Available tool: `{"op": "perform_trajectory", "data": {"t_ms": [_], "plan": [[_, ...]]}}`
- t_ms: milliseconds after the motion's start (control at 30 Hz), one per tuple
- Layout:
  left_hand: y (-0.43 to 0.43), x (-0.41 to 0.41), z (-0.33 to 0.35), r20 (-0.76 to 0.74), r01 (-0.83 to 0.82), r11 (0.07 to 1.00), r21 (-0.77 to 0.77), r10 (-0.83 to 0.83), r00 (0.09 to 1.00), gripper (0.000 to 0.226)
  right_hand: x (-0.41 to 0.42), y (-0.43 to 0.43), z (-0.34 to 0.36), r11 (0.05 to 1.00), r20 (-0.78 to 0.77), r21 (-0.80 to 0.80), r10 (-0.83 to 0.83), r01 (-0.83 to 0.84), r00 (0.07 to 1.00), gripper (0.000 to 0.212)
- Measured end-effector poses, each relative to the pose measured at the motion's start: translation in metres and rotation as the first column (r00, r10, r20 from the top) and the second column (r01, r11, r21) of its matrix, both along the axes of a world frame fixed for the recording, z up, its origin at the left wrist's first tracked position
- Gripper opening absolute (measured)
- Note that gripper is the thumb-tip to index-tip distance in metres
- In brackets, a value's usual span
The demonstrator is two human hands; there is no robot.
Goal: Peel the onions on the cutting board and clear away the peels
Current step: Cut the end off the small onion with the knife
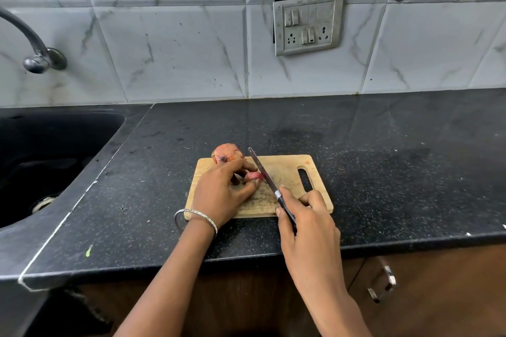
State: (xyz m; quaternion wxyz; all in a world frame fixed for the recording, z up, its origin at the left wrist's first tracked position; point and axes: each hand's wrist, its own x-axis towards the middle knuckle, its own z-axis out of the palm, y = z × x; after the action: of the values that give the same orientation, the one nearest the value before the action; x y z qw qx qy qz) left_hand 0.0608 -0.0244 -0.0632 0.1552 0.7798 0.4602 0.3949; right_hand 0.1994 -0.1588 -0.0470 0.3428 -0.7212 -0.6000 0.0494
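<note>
A wooden cutting board (pixel 287 169) with a handle slot lies on the black counter. My left hand (pixel 223 191) grips a small reddish onion (pixel 253 175) on the board, mostly hidden under my fingers. A second, larger unpeeled onion (pixel 227 153) sits at the board's far left corner. My right hand (pixel 304 216) holds a knife (pixel 264 172) by its black handle, and the blade lies against the right side of the held onion.
A dark sink (pixel 49 156) is set into the counter at the left, with a tap (pixel 35 46) on the tiled wall above it. A switch and socket plate (pixel 308 23) hangs on the wall. Cabinet handles (pixel 383 284) show below the counter edge.
</note>
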Motion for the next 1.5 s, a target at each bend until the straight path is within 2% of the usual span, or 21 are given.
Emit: {"op": "perform_trajectory", "data": {"t_ms": [300,500,700,833,1067,1233,1367,1433,1500], "plan": [[0.003,0.001,0.000,0.093,0.039,0.997,-0.066,-0.033,0.995,0.017,-0.008,0.028,0.004,0.999,-0.010,0.041,0.031,-0.030,0.999,0.041],[0.003,0.002,0.001,0.129,0.050,0.996,-0.081,-0.039,0.991,0.019,-0.006,0.002,-0.001,0.999,-0.008,0.030,0.042,-0.042,0.999,0.044],[0.004,0.003,0.002,0.162,0.105,0.983,-0.148,-0.081,0.983,0.021,-0.009,0.031,0.004,0.999,-0.017,0.038,0.019,-0.018,1.000,0.042],[0.003,0.005,0.003,0.151,0.068,0.989,-0.135,-0.047,0.987,0.024,-0.005,0.014,0.000,1.000,0.012,-0.019,0.024,-0.024,1.000,0.043],[0.001,0.003,0.003,0.177,0.095,0.986,-0.134,-0.071,0.982,0.024,-0.007,0.012,0.001,0.999,0.027,-0.046,-0.008,0.009,1.000,0.044],[-0.003,0.001,0.005,0.115,0.046,0.997,-0.064,-0.038,0.993,0.026,-0.004,0.013,-0.001,0.999,0.012,-0.039,-0.029,0.029,1.000,0.044],[-0.002,-0.002,0.005,0.044,0.053,0.999,-0.005,-0.053,0.998,0.033,0.005,0.017,-0.004,0.995,-0.021,0.046,-0.088,0.089,0.996,0.040],[-0.002,-0.002,0.004,-0.013,0.066,0.997,0.026,-0.066,0.998,0.041,0.011,0.021,-0.007,0.984,-0.092,0.130,-0.111,0.123,0.990,0.037],[-0.002,-0.001,0.003,-0.011,0.069,0.997,0.047,-0.068,0.998,0.037,0.018,0.025,-0.010,0.971,-0.175,0.199,-0.096,0.130,0.980,0.036]]}}
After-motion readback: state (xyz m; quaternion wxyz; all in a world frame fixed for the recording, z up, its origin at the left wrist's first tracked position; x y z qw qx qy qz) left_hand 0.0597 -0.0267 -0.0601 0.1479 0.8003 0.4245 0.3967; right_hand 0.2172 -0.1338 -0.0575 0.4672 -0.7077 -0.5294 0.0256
